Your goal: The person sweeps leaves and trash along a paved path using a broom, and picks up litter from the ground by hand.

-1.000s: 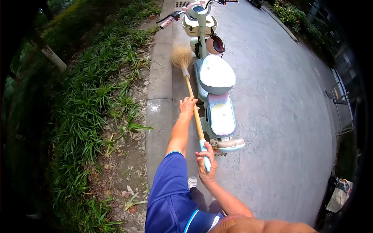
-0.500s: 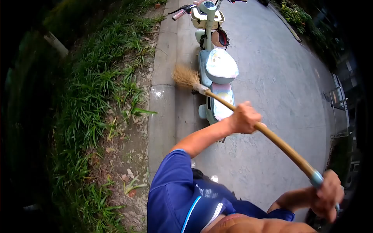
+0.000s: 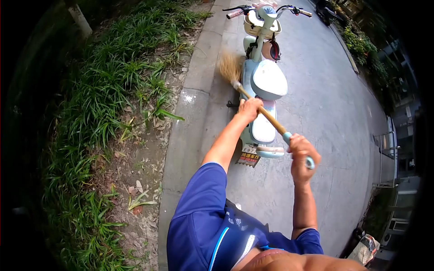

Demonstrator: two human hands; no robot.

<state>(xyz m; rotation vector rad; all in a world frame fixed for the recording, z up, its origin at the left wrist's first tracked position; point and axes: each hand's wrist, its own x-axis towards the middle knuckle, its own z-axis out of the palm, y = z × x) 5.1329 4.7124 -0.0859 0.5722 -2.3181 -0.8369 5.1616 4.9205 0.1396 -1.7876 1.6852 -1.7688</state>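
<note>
Between curb (image 3: 191, 97) and scooter (image 3: 270, 80), the broom (image 3: 231, 67) reaches, both hands (image 3: 305, 156) gripping its handle.

L arm (image 3: 228, 140) reaches fwd & slightly inward, nearly straight, bare below the short blue sleeve. L hand (image 3: 249, 108) is out front, back of hand up, fingers curled in a grip, tips partly hidden. R hand (image 3: 304, 153) sits lower & further R, closer to the body, closed in a fist, a bit blurred. R forearm (image 3: 305, 205) points fwd from the bent elbow, approx. in line w/ the wrist.
</note>
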